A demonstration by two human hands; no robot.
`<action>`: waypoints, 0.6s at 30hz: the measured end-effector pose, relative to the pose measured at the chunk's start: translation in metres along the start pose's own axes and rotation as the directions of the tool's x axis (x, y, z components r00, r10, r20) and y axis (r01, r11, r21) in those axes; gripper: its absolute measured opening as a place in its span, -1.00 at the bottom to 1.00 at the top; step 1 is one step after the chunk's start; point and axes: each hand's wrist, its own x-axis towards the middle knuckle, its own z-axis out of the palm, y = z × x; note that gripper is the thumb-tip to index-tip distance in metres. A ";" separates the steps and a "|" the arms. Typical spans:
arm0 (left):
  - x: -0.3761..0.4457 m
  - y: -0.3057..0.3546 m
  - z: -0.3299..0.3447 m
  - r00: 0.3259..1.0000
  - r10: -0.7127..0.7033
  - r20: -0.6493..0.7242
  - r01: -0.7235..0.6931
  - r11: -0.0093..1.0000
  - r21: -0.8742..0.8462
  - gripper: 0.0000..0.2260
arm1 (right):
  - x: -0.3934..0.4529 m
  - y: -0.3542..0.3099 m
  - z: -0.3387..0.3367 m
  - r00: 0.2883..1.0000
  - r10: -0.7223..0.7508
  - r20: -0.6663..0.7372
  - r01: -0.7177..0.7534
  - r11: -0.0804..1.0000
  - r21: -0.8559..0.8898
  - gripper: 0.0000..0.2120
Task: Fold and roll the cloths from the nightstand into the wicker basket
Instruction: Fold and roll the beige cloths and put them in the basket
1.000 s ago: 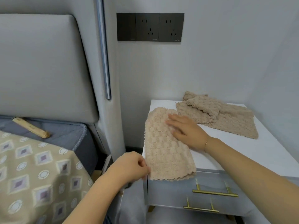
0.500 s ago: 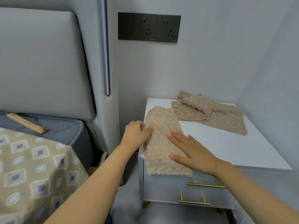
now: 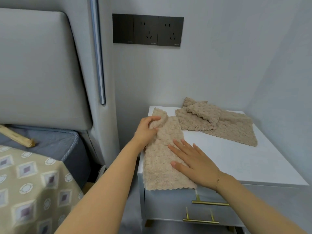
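A folded beige cloth [image 3: 162, 154] lies along the left edge of the white nightstand [image 3: 236, 159], its near end hanging over the front edge. The left hand [image 3: 146, 130] grips its bunched far end with curled fingers. The right hand [image 3: 194, 162] presses flat on its near part, fingers straight and spread. More beige cloths [image 3: 219, 122] lie heaped near the back edge, beneath black wall sockets [image 3: 147, 30].
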 end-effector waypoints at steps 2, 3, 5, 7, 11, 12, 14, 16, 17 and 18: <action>0.005 -0.006 0.002 0.997 -0.031 -0.070 0.043 0.984 0.174 -0.63 | 0.002 -0.001 0.001 1.000 0.017 -0.003 -0.017 1.000 -0.010 -0.42; 0.007 -0.005 0.003 0.989 -0.071 -0.128 0.100 0.966 0.237 -0.61 | 0.004 -0.001 0.001 1.000 0.023 -0.005 -0.023 1.000 -0.012 -0.43; 0.005 -0.002 0.005 0.956 -0.130 -0.262 0.206 0.936 0.285 -0.56 | 0.007 -0.001 0.001 0.999 0.031 -0.008 -0.031 1.000 -0.003 -0.43; -0.001 0.002 0.004 0.942 -0.083 -0.326 0.189 0.932 0.308 -0.56 | 0.011 -0.001 0.000 0.999 0.032 -0.015 -0.031 0.999 0.016 -0.44; -0.018 0.009 -0.003 0.971 0.209 -0.116 -0.140 0.891 0.431 -0.65 | 0.016 -0.002 -0.003 0.999 0.030 -0.027 -0.029 0.998 0.053 -0.44; -0.025 0.011 -0.004 0.972 0.236 -0.016 -0.198 0.848 0.492 -0.65 | 0.015 -0.002 -0.004 0.999 0.028 -0.029 -0.026 0.998 0.057 -0.44; -0.040 0.008 -0.002 0.975 0.133 0.179 -0.216 0.759 0.614 -0.61 | 0.009 -0.005 -0.004 1.000 0.020 -0.024 -0.018 0.998 0.065 -0.43; -0.053 -0.001 -0.002 0.961 -0.033 0.273 -0.164 0.727 0.667 -0.56 | 0.000 -0.007 -0.002 1.000 0.015 -0.023 -0.012 0.994 0.110 -0.43; -0.059 -0.002 -0.004 0.961 -0.036 0.273 -0.156 0.745 0.648 -0.56 | -0.006 -0.008 -0.003 0.999 0.013 -0.034 -0.007 0.985 0.170 -0.44; -0.064 0.001 -0.008 0.970 0.018 0.242 -0.167 0.773 0.612 -0.57 | -0.012 -0.009 -0.005 0.998 0.015 -0.057 0.000 0.965 0.262 -0.46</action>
